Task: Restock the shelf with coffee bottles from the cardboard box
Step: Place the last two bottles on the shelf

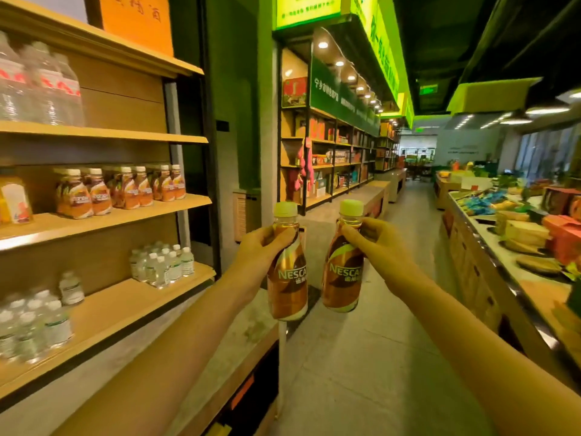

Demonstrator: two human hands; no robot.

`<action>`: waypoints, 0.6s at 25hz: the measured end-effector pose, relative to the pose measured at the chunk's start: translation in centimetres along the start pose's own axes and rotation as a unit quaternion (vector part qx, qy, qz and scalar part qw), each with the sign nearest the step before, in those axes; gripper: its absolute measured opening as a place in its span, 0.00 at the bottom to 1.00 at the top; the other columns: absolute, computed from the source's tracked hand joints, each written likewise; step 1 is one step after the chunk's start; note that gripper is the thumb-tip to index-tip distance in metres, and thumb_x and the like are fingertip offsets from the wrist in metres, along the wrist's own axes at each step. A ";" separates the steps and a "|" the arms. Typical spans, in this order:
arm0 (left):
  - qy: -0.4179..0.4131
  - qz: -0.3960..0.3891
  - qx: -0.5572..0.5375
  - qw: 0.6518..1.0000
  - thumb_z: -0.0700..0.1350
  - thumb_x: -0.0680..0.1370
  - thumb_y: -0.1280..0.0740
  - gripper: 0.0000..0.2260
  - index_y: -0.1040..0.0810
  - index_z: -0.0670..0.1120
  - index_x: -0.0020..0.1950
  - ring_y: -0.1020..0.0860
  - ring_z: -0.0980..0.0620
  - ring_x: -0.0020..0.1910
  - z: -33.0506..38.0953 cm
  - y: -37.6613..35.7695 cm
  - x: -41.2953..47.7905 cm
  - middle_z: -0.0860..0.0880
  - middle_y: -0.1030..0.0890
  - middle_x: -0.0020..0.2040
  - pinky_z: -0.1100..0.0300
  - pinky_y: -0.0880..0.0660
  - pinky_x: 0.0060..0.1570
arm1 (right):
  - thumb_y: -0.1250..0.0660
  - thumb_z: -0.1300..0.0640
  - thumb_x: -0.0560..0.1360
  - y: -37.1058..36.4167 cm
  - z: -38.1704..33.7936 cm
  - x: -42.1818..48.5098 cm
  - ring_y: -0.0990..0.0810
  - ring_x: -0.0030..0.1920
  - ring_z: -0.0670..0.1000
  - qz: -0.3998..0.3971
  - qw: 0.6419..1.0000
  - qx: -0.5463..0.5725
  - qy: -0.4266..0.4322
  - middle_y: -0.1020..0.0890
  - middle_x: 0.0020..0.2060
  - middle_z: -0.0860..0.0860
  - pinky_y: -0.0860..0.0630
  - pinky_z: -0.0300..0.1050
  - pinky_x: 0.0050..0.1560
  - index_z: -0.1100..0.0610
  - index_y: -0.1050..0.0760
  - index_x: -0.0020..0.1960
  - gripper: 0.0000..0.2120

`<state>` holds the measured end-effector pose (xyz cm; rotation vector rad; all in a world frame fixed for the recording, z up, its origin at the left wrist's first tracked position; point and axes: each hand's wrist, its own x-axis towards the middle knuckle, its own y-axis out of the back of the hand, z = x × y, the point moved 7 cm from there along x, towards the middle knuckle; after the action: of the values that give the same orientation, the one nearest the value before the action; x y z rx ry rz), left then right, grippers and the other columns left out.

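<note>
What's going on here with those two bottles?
A person stands in a shop aisle. The left hand grips a brown-and-orange plastic coffee bottle with a cream cap by its neck; the right hand grips a second matching bottle. Both are held cap up in the air, not yet on the wooden shelf to the left, where a row of like bottles stands.

The label on the left coffee bottle [287,272] reads "NESCA" — the right coffee bottle [344,269] shows the same letters

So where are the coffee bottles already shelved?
In the head view, the shelved coffee bottles stand at left on the middle shelf, below the large water bottles and above the small water bottles.
</note>
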<state>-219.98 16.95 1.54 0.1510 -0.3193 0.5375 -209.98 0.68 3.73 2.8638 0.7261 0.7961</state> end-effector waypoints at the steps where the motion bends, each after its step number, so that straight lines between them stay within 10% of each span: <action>1: 0.000 0.013 0.012 1.000 0.49 0.78 0.37 0.04 0.23 0.53 0.48 0.18 0.60 0.40 -0.9 1.5 1.7 0.55 0.18 0.43 0.64 0.25 0.40 | 0.35 0.56 0.75 -1.8 0.9 2.2 0.19 0.42 0.39 -0.017 1.000 0.005 0.005 0.19 0.42 0.43 0.24 0.27 0.36 0.52 0.24 0.55 0.09; 5: -0.002 0.098 0.041 0.994 0.49 0.77 0.37 0.07 0.23 0.50 0.53 0.20 0.50 0.53 -4.1 7.2 9.7 0.50 0.18 0.51 0.51 0.25 0.57 | 0.35 0.56 0.75 -8.6 4.6 12.1 0.21 0.52 0.47 -0.074 0.996 0.017 0.048 0.20 0.51 0.50 0.24 0.36 0.48 0.57 0.25 0.61 0.15; 15: 0.039 0.237 0.064 0.969 0.48 0.77 0.36 0.07 0.22 0.49 0.53 0.21 0.47 0.55 -9.2 19.5 25.8 0.46 0.18 0.53 0.49 0.26 0.60 | 0.35 0.55 0.75 -26.0 10.8 32.1 0.22 0.54 0.47 -0.223 0.969 0.073 0.072 0.20 0.52 0.49 0.25 0.41 0.52 0.55 0.25 0.58 0.12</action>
<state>-206.87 47.91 2.71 0.1798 -0.2432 1.0363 -191.31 39.06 4.21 2.6131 1.4356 0.9118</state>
